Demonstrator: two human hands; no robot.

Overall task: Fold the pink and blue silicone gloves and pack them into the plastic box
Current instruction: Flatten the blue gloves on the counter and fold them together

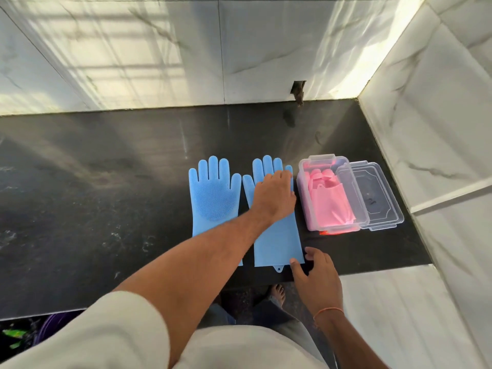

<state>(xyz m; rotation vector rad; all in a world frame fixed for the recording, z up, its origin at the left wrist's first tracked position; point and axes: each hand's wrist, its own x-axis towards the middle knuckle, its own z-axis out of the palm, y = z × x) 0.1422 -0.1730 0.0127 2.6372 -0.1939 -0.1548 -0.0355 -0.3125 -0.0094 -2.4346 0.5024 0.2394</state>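
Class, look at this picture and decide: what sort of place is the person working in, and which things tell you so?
Probably a home kitchen or utility corner. A dark polished stone counter runs into a corner of glossy marble-look wall tiles, and blue silicone scrubbing gloves lie beside a clear plastic box.

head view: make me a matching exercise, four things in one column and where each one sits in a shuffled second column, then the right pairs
Things
1. pink silicone gloves
2. clear plastic lid
3. left hand
4. right hand

Places
A. at the cuff corner of the right-side blue silicone glove
B. inside the clear plastic box
C. flat on the counter, beside the box, towards the side wall
D. pressing on the palm of that blue glove

Pairs: 1-B, 2-C, 3-D, 4-A
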